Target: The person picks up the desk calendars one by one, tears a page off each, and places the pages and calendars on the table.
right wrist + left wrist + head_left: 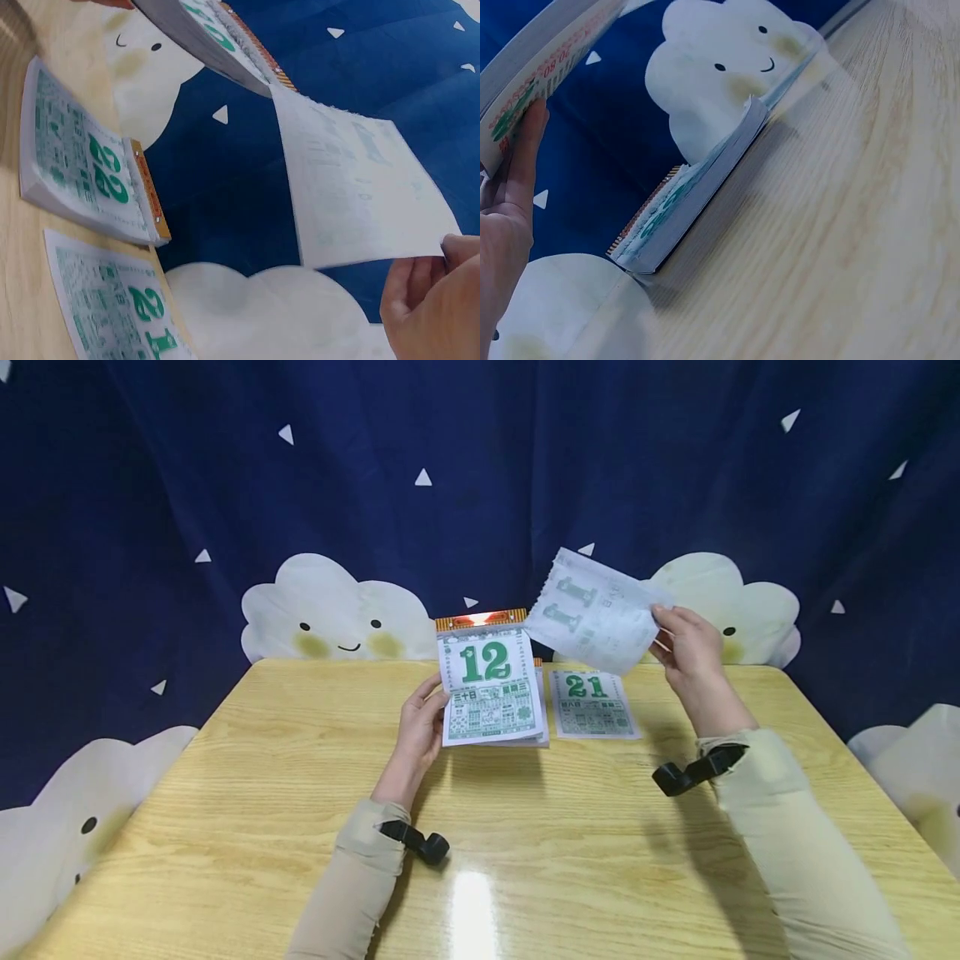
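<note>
My left hand (pixel 422 722) grips the left edge of a tear-off calendar (pixel 487 702), held up above the table with a green 12 on its top page. To its right, my right hand (pixel 693 652) pinches one corner of a loose calendar page (pixel 600 618). That page is seen from the back, with a mirrored 11 showing through and a ragged torn edge. In the right wrist view, the page's far corner meets or overlaps the held calendar's edge; whether they touch I cannot tell.
A second tear-off calendar (pixel 82 157), showing 22, lies on the wooden table (pixel 315 760), mostly hidden behind the held one in the head view. Beside it lies a loose page (pixel 596 710) with 21. A dark blue curtain (pixel 360 460) with clouds hangs behind.
</note>
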Demonstrator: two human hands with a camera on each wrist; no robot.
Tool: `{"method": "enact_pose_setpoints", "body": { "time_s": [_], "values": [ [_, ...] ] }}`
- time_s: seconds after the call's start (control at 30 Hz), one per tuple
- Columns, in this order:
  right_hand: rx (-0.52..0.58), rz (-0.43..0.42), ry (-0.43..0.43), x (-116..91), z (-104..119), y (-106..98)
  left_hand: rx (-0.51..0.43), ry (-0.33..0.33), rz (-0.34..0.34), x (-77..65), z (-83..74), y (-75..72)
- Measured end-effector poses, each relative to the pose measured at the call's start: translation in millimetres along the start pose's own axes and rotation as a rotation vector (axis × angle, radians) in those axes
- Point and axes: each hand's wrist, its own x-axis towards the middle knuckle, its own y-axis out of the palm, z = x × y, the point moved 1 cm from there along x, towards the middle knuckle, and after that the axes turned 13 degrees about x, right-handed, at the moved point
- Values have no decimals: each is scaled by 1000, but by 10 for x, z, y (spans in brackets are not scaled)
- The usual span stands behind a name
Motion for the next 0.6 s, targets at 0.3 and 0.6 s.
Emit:
{"method": "enact_pose_setpoints", "body": {
  "time_s": [0.3,0.6],
  "values": [
    [-2,-80,-60,21,56,-231,-21,-16,-53,15,-33,-148],
    [-92,-79,-78,-27,101,-299,54,-64,-19,-57,-88,-222]
  ]
}}
